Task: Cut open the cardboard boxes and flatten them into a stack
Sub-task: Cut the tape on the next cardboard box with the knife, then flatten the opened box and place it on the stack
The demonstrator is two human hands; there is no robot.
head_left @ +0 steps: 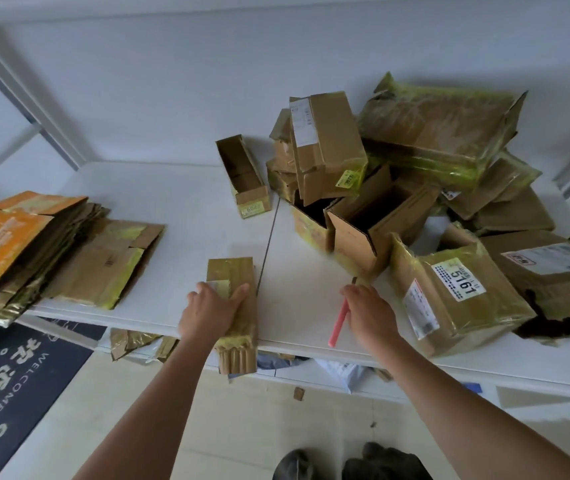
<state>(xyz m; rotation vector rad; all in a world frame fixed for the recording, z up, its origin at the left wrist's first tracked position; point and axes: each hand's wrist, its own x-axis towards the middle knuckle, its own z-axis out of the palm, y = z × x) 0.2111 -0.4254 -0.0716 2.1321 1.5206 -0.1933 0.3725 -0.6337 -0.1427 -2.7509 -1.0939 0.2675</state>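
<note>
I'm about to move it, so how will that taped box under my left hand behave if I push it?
The box overhangs the table edge, so it may tip off. Its glossy tape suggests it slides easily. It looks collapsed, so probably light and bendy.

Single head cam, wide-angle, fwd and steeply down over table [172,202] edge, close to hands.

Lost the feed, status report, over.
Left hand grips narrow taped cardboard box at table edge. Right hand holds pink cutter. Nothing between them.
</note>
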